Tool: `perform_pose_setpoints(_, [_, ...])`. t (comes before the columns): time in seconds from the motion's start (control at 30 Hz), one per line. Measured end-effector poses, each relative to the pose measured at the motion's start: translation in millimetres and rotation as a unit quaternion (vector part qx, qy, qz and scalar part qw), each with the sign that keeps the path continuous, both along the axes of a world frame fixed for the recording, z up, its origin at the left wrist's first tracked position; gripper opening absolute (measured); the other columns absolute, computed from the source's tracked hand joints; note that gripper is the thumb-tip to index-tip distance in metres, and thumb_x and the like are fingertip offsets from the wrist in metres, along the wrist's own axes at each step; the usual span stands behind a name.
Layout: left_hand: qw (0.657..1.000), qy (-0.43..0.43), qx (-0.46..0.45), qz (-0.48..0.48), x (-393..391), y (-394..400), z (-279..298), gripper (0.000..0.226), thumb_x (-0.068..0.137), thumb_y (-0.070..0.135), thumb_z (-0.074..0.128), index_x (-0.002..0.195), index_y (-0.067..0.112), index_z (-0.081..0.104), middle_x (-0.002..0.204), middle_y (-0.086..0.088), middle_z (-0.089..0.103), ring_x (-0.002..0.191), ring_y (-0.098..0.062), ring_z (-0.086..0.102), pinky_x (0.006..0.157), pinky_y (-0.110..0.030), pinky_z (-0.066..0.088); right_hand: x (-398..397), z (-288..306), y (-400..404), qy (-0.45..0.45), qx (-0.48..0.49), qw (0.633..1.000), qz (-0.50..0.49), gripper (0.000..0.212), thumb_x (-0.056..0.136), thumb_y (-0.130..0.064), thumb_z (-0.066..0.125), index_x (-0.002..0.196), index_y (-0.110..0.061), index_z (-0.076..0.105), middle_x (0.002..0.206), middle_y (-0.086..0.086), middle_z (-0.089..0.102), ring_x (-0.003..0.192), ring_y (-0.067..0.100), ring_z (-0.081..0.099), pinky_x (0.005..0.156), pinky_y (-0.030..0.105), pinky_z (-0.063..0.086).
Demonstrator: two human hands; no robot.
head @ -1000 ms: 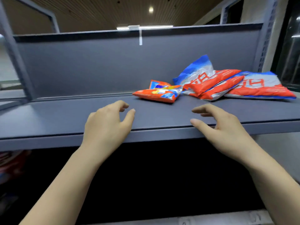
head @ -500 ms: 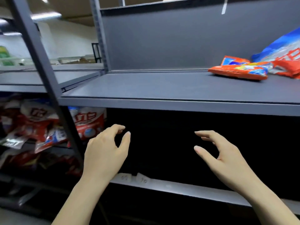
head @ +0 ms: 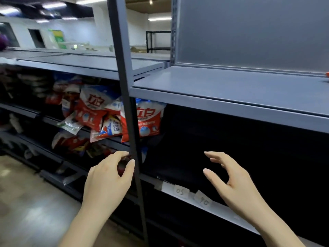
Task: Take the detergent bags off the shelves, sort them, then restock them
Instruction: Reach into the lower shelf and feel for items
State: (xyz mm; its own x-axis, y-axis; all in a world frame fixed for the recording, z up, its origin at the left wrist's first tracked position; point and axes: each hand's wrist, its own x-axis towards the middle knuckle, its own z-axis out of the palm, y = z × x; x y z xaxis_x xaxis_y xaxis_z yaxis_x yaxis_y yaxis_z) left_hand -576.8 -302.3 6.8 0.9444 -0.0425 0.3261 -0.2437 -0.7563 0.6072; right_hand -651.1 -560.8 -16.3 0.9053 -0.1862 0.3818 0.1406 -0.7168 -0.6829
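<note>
Grey steel shelving fills the view, with a lit storeroom beyond it at upper left. An upright post point(head: 127, 97) divides two bays. On the right, the top shelf point(head: 222, 90) is bare apart from an orange sliver at its far right edge, too small to identify, and the compartment beneath it is dark, with nothing visible inside. Two paper tags, marked "05" point(head: 180, 192) and "90" point(head: 203, 202), sit on the lower shelf lip.

Detergent bags point(head: 99, 113) lie heaped on the middle shelf of the left bay, spilling past the post; one large red-and-white bag point(head: 148, 120) leans just behind the post. At least four red-and-white bags can be counted in this heap, plus one small green-and-white sachet point(head: 70, 124); more bags lie blurred on the shelf below, number uncertain.

Left hand point(head: 108, 177) is empty, fingers curled and parted, hovering in front of the post near the lower bags. Right hand point(head: 229, 177) is empty too, fingers spread, held before the dark compartment. Neither touches anything.

Judged step: reaching for stock to take off the shelves. The next move probably calls for carrying both hands left and upward past the post to close on one bag of the heap, loose neighbours being liable to slide.
</note>
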Motion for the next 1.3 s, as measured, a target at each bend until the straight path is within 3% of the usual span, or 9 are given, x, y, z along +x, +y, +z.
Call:
perform_pose_setpoints(0.2, [1.000,0.007,0.009,0.028,59.9,33.3,-6.6,0.028,0.091,0.039,0.053,0.116,0.029,0.061,0.110,0.014,0.063,0.097,-0.011,0.059,0.093,-0.040,0.046,63.0,-14.5,42.9,0.002,0.012,0.999,0.049,0.034,0.087,-0.040,0.057,0.117,-0.054,0.045,0.124,-0.043,0.040,0.119,-0.020,0.038,0.089,0.000,0.034])
perform_pose_setpoints(0.4, [0.998,0.012,0.016,0.066,117.9,71.3,-8.0,0.031,0.091,0.042,0.052,0.119,0.030,0.060,0.113,0.013,0.063,0.095,-0.015,0.061,0.092,-0.040,0.047,127.8,-27.1,82.9,0.011,0.017,0.996,0.090,0.034,0.084,-0.049,0.054,0.117,-0.049,0.051,0.124,-0.037,0.046,0.119,-0.014,0.043,0.093,-0.001,0.031])
perform_pose_setpoints(0.6, [0.997,0.014,0.010,0.078,164.1,115.5,-10.9,0.026,0.090,0.040,0.053,0.114,0.031,0.060,0.106,0.016,0.064,0.101,-0.011,0.059,0.096,-0.044,0.045,172.0,-34.4,133.3,0.046,-0.012,0.987,0.153,0.030,0.089,-0.039,0.059,0.117,-0.047,0.050,0.124,-0.037,0.045,0.118,-0.013,0.044,0.096,0.005,0.033])
perform_pose_setpoints(0.7, [0.997,0.014,0.005,0.076,192.7,138.2,-12.9,0.027,0.090,0.041,0.052,0.114,0.030,0.060,0.108,0.015,0.064,0.102,-0.009,0.058,0.096,-0.042,0.046,192.5,-36.2,157.6,0.061,-0.015,0.985,0.160,0.031,0.090,-0.044,0.057,0.118,-0.050,0.048,0.125,-0.038,0.044,0.120,-0.014,0.042,0.096,0.007,0.035])
perform_pose_setpoints(0.77, [0.998,0.015,0.001,0.069,212.1,154.5,-14.9,0.029,0.091,0.042,0.052,0.115,0.029,0.060,0.110,0.014,0.064,0.101,-0.008,0.059,0.095,-0.042,0.047,206.9,-37.4,174.3,0.060,-0.018,0.987,0.148,0.031,0.090,-0.046,0.056,0.119,-0.052,0.046,0.125,-0.040,0.043,0.120,-0.016,0.041,0.095,0.006,0.034])
perform_pose_setpoints(0.83, [0.998,0.017,0.004,0.057,231.2,172.7,-17.5,0.030,0.092,0.041,0.051,0.117,0.028,0.058,0.109,0.015,0.062,0.086,-0.002,0.057,0.094,-0.042,0.046,222.2,-38.6,191.3,0.060,-0.017,0.990,0.130,0.032,0.090,-0.047,0.055,0.120,-0.051,0.046,0.124,-0.039,0.044,0.119,-0.016,0.042,0.093,0.006,0.035])
perform_pose_setpoints(0.93, [0.999,0.026,0.014,0.035,260.9,206.3,-20.3,0.032,0.093,0.042,0.050,0.120,0.028,0.057,0.110,0.014,0.062,0.077,0.005,0.051,0.094,-0.040,0.046,245.7,-39.1,219.4,0.050,-0.018,0.994,0.094,0.034,0.090,-0.048,0.054,0.123,-0.050,0.045,0.124,-0.036,0.047,0.120,-0.015,0.041,0.096,0.012,0.037])
perform_pose_setpoints(1.1, [0.997,0.045,0.059,0.001,314.1,271.0,-17.8,0.037,0.094,0.042,0.048,0.126,0.025,0.055,0.120,0.006,0.062,0.108,-0.015,0.058,0.094,-0.038,0.046,283.8,-30.0,274.6,0.040,-0.010,0.999,0.022,0.029,0.091,-0.043,0.055,0.112,-0.057,0.041,0.117,-0.038,0.048,0.115,-0.017,0.043,0.088,0.006,0.038])
perform_pose_setpoints(1.3, [0.994,0.063,0.073,-0.053,372.9,327.2,-21.4,0.036,0.093,0.043,0.049,0.125,0.026,0.055,0.119,0.006,0.062,0.108,-0.017,0.058,0.090,-0.039,0.049,313.2,-27.5,319.9,0.036,-0.001,0.997,-0.071,0.032,0.091,-0.034,0.058,0.111,-0.053,0.042,0.115,-0.034,0.050,0.111,-0.016,0.046,0.087,0.006,0.037])
